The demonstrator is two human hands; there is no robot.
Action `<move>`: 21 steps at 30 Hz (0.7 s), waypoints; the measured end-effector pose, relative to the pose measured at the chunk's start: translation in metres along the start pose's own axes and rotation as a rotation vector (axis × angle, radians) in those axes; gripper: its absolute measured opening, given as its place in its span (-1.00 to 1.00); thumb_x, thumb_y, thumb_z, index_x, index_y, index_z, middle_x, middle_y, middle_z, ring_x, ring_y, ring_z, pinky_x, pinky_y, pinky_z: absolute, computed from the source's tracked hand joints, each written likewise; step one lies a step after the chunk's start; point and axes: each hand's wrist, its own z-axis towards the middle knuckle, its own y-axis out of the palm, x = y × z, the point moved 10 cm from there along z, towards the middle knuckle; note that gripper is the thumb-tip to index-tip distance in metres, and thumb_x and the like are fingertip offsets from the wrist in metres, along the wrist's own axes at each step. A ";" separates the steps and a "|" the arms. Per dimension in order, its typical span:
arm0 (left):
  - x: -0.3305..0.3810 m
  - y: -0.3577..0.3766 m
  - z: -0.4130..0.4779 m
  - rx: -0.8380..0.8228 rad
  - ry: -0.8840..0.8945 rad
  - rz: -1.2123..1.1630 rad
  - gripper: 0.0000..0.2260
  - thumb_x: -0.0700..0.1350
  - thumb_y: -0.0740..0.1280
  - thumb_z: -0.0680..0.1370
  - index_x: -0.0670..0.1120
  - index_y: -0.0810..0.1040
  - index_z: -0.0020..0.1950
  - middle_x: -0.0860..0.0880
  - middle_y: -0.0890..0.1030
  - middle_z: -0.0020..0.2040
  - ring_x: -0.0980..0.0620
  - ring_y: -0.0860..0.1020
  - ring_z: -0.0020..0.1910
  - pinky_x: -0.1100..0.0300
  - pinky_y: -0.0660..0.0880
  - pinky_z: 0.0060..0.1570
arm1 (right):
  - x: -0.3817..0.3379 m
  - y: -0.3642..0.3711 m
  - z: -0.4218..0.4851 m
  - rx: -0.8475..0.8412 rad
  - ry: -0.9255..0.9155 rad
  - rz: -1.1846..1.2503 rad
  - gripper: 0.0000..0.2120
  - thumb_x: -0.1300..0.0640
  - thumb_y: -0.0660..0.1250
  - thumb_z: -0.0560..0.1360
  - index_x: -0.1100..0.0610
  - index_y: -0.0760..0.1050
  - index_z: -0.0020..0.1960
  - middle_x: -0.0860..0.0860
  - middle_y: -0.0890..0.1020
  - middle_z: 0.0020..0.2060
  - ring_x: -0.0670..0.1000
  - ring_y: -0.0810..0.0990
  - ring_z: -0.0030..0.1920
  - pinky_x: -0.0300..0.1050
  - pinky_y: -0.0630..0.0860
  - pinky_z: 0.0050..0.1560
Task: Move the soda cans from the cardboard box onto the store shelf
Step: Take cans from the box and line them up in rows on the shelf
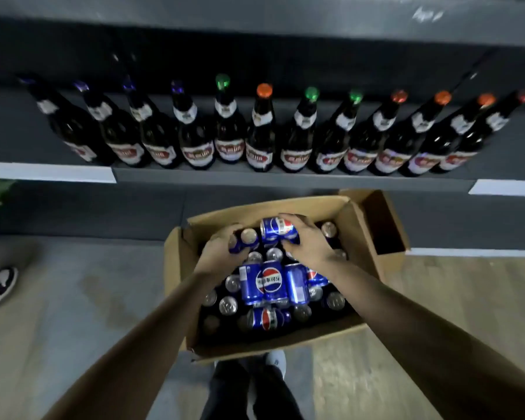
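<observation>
Two hands: both reach into the cardboard box (285,207) at centre frame.
Left hand (220,248): fingers curled round a blue can (243,240), its top showing.
Right hand (311,242): grips a sideways can (277,229), just beside the first.
Other cans (270,283): packed in the box, some upright, some lying on top.
Shelf (212,174): upper frame, lined with dark bottles (259,140).

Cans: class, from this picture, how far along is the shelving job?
Done: nothing visible; the shelf holds only bottles. In hand: the left hand grips a can, the right hand a second can, both over the box. Left: many cans lie in the box.
</observation>
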 end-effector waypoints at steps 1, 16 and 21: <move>-0.012 0.019 0.001 -0.023 0.011 0.024 -0.55 -0.09 0.39 0.48 -0.07 0.43 0.36 -0.07 0.51 0.30 -0.07 0.47 0.27 0.14 0.37 0.24 | 0.017 0.017 0.000 0.003 0.018 -0.009 -0.43 0.22 0.33 0.47 0.01 0.31 0.45 0.14 0.37 0.36 0.18 0.45 0.27 -0.19 0.33 0.24; -0.171 0.209 0.001 -0.118 -0.292 0.063 -0.13 -0.14 0.42 0.45 0.25 -0.08 0.53 -0.11 -0.13 0.57 -0.28 0.11 0.48 -0.14 0.25 0.34 | 0.139 0.226 0.001 -0.107 0.194 -0.335 -0.25 -0.10 0.33 0.47 -0.08 0.03 0.54 0.23 0.11 0.48 0.27 0.18 0.43 0.12 0.29 0.35; -0.170 0.209 0.008 -0.008 -0.269 -0.013 -0.12 -0.25 0.40 0.42 0.27 -0.04 0.51 -0.01 -0.17 0.56 -0.24 0.03 0.48 -0.17 0.24 0.34 | 0.135 0.235 0.006 -0.083 0.231 -0.375 -0.24 0.06 0.32 0.52 -0.18 -0.07 0.54 0.20 -0.06 0.53 0.23 0.11 0.47 0.08 0.39 0.29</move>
